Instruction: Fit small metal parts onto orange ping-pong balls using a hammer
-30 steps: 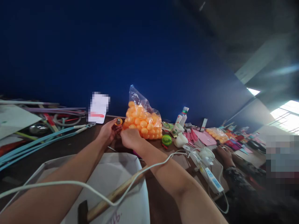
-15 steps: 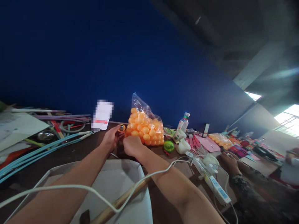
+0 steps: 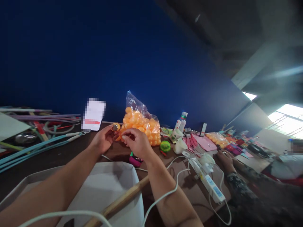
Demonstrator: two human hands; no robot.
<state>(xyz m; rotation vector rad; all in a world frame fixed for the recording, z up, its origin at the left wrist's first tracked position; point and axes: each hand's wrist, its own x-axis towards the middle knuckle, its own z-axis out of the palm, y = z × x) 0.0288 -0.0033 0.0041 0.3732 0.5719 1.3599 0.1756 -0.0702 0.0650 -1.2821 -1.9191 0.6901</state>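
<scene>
My left hand [image 3: 103,140] is closed around a small round orange piece with a shiny, dark metallic centre [image 3: 115,127]. Just right of it, my right hand [image 3: 138,142] has thumb and fingertips brought together in a pinch; whatever is between them is too small to make out. Behind my hands stands a clear plastic bag full of orange balls [image 3: 152,130], partly covered by my right hand. Below that hand a pink and green object [image 3: 135,160] lies on the dark table [image 3: 111,149].
A white open box [image 3: 113,176] with a wooden stick [image 3: 127,197] across it is in front. A white cable [image 3: 163,197] passes over my right forearm. A phone [image 3: 94,115], a bottle [image 3: 181,122], a green ball [image 3: 165,146], a power strip [image 3: 214,188] and a co-worker's hand [image 3: 226,160] surround the spot.
My right hand has gone from a fist to a pinch with its fingertips showing, and the pink and green object below it has come into sight. The view has shifted slightly right.
</scene>
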